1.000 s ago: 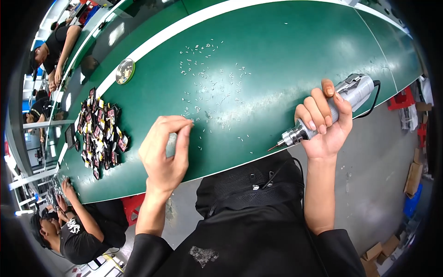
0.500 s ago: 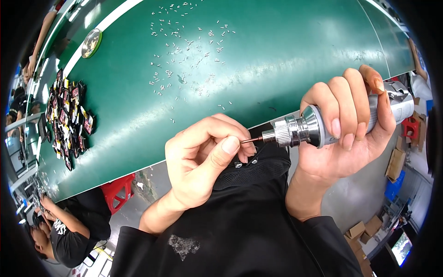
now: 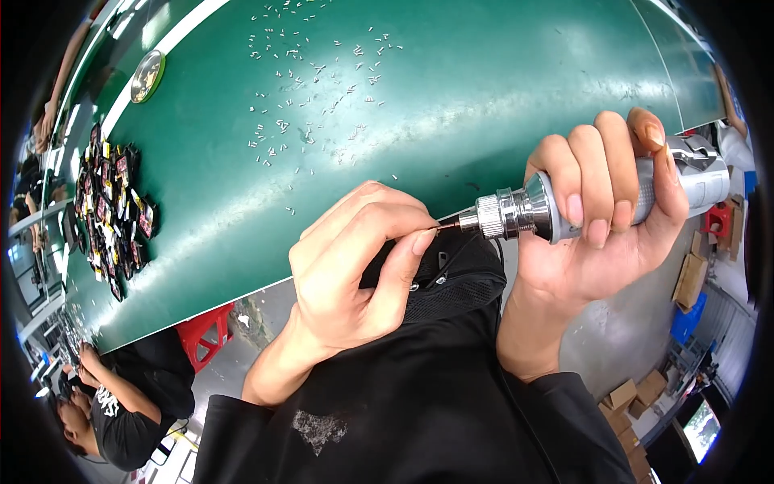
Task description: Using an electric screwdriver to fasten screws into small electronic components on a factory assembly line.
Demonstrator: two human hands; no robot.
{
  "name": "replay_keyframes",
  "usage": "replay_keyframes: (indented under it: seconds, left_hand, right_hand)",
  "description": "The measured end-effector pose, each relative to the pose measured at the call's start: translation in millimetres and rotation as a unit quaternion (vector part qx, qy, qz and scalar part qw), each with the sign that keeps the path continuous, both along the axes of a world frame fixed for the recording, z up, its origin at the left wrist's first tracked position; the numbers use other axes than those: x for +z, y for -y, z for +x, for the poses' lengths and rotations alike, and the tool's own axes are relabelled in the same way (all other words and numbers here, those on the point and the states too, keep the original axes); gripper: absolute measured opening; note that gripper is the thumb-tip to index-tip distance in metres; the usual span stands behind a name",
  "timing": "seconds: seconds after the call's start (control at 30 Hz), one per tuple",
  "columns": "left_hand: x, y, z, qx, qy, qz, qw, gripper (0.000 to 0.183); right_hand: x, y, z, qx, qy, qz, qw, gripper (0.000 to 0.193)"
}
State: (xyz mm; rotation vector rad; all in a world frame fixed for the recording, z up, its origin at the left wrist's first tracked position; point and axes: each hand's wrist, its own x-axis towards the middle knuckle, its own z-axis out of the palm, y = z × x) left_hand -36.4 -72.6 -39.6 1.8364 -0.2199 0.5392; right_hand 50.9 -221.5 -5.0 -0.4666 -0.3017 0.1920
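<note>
My right hand (image 3: 592, 234) is wrapped around a grey electric screwdriver (image 3: 555, 211), held level with its ridged metal collar (image 3: 493, 216) pointing left. A thin, dark reddish bit (image 3: 450, 225) sticks out of the collar. My left hand (image 3: 351, 270) pinches the tip of that bit between thumb and forefinger, its other fingers curled behind. Whether a small part sits in the pinch is hidden by the fingertips. Below the bit, against my black top, is a black mesh pouch (image 3: 455, 294) with a cord.
Many small silvery pins (image 3: 310, 77) lie scattered on the green table (image 3: 484, 73). A heap of small black packets (image 3: 113, 214) and a round, shallow dish (image 3: 148, 77) stand at left. A co-worker (image 3: 133, 403) sits lower left beside a red stool (image 3: 208, 337). Cardboard boxes (image 3: 689, 274) are at right.
The left hand has turned, its thumb and forefinger now closing over the bit's tip nearer the collar. The screwdriver has risen slightly. The view has shifted a little.
</note>
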Motion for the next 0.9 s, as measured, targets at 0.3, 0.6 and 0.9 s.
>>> replay_keyframes:
  seconds: [0.3,0.6,0.9]
  left_hand:
    - [12,-17,17,-0.022,-0.028,0.068,0.997,0.027]
    - [50,-88,75,0.084,-0.038,0.284,0.954,0.009]
    - [27,-202,249,0.315,-0.187,0.438,0.821,0.038]
  right_hand:
    - [-2,8,20,-0.021,-0.018,0.030,0.999,0.013]
    - [-26,6,35,-0.101,-0.171,0.047,0.979,0.010]
    - [-34,13,38,-0.024,-0.137,0.089,0.986,0.009]
